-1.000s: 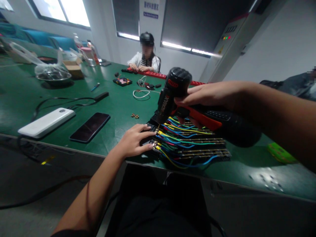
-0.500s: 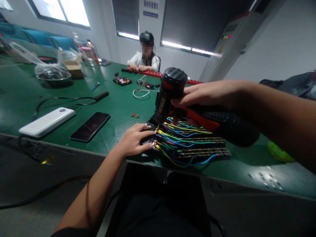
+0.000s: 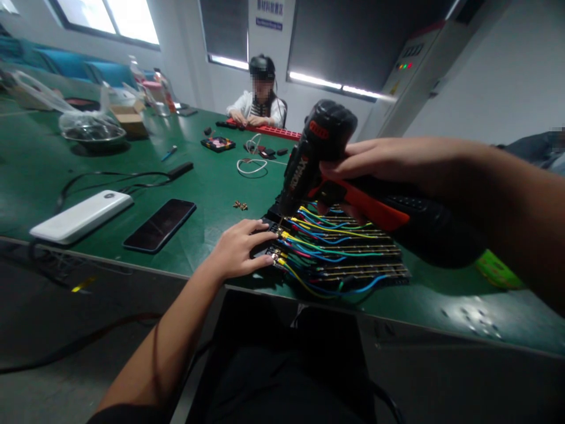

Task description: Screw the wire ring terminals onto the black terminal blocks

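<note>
My right hand (image 3: 375, 162) is wrapped around the handle of a black and red cordless drill (image 3: 302, 159). The drill leans over, its thin bit pointing down at the left end of a black wired panel (image 3: 399, 272). Whether the bit is seated in a screw there is too small to tell. Yellow, green, blue and red wires (image 3: 335, 253) run across the panel from metal terminals (image 3: 277, 257) on its left end. My left hand (image 3: 238, 250) lies with fingers spread on that end, fingertips beside the terminals. The drill and right hand cover part of the panel's far side.
Small brass screws (image 3: 241, 205) lie beyond my left hand. A phone (image 3: 159, 225) and a white power bank (image 3: 83, 217) are to the left. Shiny small pieces (image 3: 477, 318) and a green item (image 3: 498, 271) are at right. A person (image 3: 262, 103) sits across the table.
The drill's rear end has swung up and to the right with my right hand, so it tilts more. Its bit stays near the same terminals. My left hand has kept its place.
</note>
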`<state>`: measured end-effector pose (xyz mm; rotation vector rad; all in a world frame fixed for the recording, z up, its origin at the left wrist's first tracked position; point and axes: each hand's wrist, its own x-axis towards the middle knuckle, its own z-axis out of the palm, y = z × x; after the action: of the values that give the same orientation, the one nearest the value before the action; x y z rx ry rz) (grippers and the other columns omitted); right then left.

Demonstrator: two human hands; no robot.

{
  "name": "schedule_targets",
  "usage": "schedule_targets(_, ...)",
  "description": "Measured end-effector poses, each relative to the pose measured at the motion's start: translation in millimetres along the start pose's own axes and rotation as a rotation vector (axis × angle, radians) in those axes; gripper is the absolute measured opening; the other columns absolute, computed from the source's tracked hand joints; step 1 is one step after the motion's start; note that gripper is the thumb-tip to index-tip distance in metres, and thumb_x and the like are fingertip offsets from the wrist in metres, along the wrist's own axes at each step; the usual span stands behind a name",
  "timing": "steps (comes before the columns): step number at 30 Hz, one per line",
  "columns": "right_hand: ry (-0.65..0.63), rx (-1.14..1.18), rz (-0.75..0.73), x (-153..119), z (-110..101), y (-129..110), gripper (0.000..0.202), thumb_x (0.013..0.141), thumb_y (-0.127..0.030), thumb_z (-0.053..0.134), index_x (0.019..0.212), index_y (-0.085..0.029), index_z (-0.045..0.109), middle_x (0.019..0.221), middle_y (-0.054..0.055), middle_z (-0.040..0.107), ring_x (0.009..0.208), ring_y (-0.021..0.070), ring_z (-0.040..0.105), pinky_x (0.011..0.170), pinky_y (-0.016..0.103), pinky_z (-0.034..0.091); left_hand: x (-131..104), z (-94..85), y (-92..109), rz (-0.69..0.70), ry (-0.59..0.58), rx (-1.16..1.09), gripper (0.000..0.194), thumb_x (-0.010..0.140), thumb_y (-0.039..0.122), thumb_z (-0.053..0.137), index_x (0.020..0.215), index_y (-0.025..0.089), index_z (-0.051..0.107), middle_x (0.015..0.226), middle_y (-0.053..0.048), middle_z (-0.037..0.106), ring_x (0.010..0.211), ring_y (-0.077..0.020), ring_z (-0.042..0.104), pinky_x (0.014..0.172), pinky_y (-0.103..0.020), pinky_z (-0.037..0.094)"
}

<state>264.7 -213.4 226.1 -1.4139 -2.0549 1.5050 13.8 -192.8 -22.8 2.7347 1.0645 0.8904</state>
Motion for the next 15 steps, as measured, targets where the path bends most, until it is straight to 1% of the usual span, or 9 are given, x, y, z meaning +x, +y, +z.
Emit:
schedule_targets(3, 0.011, 0.007, 0.037, 2.8, 0.2, 0.7, 0.033, 0.099, -0.028, 0.052, 0.123, -0.01, 0.065, 0.103, 0.005, 0.075, 0.089, 0.0142, 0.074, 0.079, 0.019, 0.056, 0.3, -0.2, 0.2, 0.005, 0.003, 0.0, 0.056, 0.091, 0.06, 0.058, 0.134, 0.027, 0.065, 0.135, -0.013, 0.06, 0.125, -0.033, 0.055, 0.104, -0.051, 0.046)
schedule_targets(6, -0.009, 0.031, 0.02, 4.3, 0.2, 1.3, 0.026, 0.097, -0.025, 0.056, 0.116, -0.011, 0.067, 0.098, 0.006, 0.075, 0.084, 0.0151, 0.074, 0.079, 0.022, 0.059, 1.0, -0.6, 0.5, 0.011, 0.006, 0.002, 0.056, 0.091, 0.061, 0.057, 0.134, 0.025, 0.066, 0.134, -0.014, 0.06, 0.124, -0.0331, 0.056, 0.103, -0.051, 0.046)
schedule_targets(8, -0.024, 0.028, 0.027, 3.7, 0.4, 1.1, 0.024, 0.098, -0.024, 0.055, 0.114, -0.012, 0.067, 0.098, 0.006, 0.075, 0.081, 0.0147, 0.074, 0.08, 0.023, 0.06, 1.4, -0.9, 0.6, 0.011, 0.003, -0.001, 0.056, 0.091, 0.061, 0.057, 0.134, 0.025, 0.066, 0.133, -0.014, 0.061, 0.123, -0.0332, 0.056, 0.103, -0.051, 0.046)
schedule_targets(11, -0.03, 0.028, 0.054, 1.4, 1.5, 0.3, 0.024, 0.1, -0.026, 0.053, 0.115, -0.013, 0.065, 0.099, 0.004, 0.075, 0.081, 0.0131, 0.073, 0.081, 0.021, 0.06, 1.6, -1.2, 0.6, 0.005, 0.002, -0.009, 0.056, 0.091, 0.061, 0.057, 0.134, 0.026, 0.066, 0.133, -0.013, 0.061, 0.124, -0.0329, 0.056, 0.104, -0.051, 0.046)
schedule_targets(15, -0.02, 0.065, 0.061, -1.0, 3.6, 0.2, 0.017, 0.099, -0.025, 0.054, 0.104, -0.015, 0.067, 0.103, 0.003, 0.076, 0.084, 0.0125, 0.073, 0.083, 0.019, 0.058, 1.9, -1.8, 1.1, 0.001, 0.002, -0.013, 0.054, 0.092, 0.06, 0.057, 0.134, 0.027, 0.066, 0.133, -0.012, 0.061, 0.124, -0.0319, 0.055, 0.104, -0.05, 0.046)
